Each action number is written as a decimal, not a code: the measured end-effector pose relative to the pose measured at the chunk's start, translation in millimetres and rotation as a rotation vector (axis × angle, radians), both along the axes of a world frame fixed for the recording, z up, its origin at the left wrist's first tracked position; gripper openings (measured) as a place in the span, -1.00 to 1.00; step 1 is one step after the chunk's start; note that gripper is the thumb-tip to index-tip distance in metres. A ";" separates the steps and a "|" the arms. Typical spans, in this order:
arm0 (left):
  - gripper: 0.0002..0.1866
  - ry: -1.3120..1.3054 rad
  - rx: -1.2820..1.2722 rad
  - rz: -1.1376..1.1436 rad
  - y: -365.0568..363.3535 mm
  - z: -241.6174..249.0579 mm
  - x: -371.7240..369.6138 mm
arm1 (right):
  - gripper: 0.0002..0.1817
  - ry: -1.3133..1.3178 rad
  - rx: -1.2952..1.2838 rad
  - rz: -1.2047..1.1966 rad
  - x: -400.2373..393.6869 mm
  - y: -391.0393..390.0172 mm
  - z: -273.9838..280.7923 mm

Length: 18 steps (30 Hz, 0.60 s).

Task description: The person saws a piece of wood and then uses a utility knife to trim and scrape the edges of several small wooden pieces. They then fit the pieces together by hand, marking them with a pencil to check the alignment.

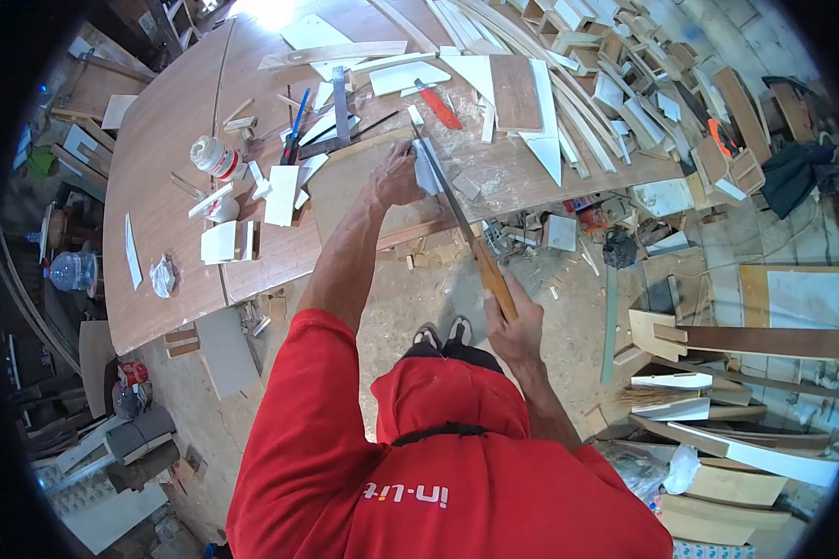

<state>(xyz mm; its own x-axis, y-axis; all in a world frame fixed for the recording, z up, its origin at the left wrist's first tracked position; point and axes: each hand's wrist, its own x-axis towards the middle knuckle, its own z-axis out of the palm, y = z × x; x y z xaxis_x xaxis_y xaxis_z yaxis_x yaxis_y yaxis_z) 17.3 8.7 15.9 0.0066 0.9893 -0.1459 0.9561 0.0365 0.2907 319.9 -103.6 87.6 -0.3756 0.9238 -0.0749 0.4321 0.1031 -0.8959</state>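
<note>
My right hand (515,321) is closed round the wooden handle (496,279) of a hand saw. The saw's long narrow blade (457,207) slants up and left over the table's front edge. Beside the blade, my left hand (397,177) presses a small white piece of board (427,168) down, its fingers bent over the piece's left side. Under that hand lies a flat brown board (340,200) with a pale wooden strip along its far side. The blade runs along the right side of the white piece.
On the table (168,186) lie a metal square (340,102), a red-handled tool (440,107), a blue-handled tool (298,116), a white jar (216,158) and white offcuts. Long curved strips (578,112) cover the right side. Wood scraps litter the floor (391,307).
</note>
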 end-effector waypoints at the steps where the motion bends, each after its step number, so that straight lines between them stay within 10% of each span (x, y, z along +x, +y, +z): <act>1: 0.02 0.000 0.005 0.000 0.1 -1.4 -0.2 | -0.56 0.022 0.038 -0.016 -4.0 2.9 -9.6; 18: -0.48 -0.027 0.081 0.046 1.4 -6.3 0.6 | -0.61 0.010 0.075 -0.038 1.9 -21.7 5.0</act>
